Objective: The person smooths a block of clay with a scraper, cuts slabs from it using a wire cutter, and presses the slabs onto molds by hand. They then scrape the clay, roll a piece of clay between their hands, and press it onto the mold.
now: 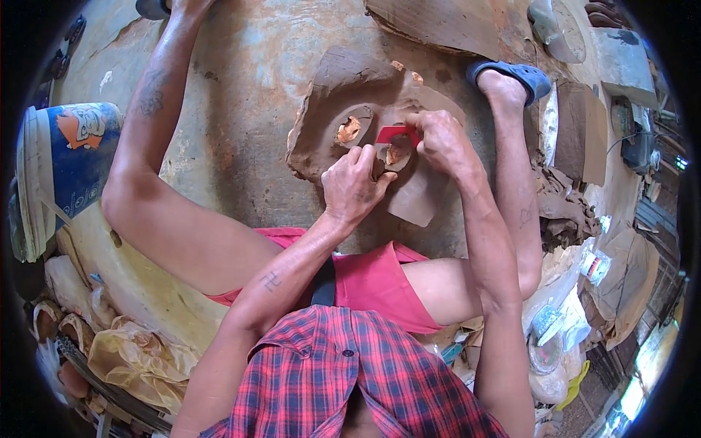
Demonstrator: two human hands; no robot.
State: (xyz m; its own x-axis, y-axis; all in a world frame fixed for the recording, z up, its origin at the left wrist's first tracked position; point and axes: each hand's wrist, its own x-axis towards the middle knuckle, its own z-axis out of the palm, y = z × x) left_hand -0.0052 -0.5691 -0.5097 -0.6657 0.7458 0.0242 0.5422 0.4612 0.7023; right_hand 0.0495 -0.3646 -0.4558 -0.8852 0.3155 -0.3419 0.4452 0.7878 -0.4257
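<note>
A large brown wet-clay form (336, 80) lies on the floor between my legs, its outer edge uneven and two openings showing pale, orange-stained material inside. My right hand (447, 144) is closed on a flat red scraper (393, 134), which sits over the clay at the right opening. Just below and left of it, my left hand (350, 188) rests at the near side of the clay with its fingers curled in; whatever they hold is hidden. A smooth, flat clay flap (418, 198) extends from the form toward me, right of my left hand.
A flat brown slab (438, 25) lies at the far side. Right of my right leg, which wears a blue clog (527, 79), are lumps of clay (566, 208) and a brown block (579, 131). A blue-and-white bucket (77, 157) stands left; crumpled plastic (142, 358) lies nearer.
</note>
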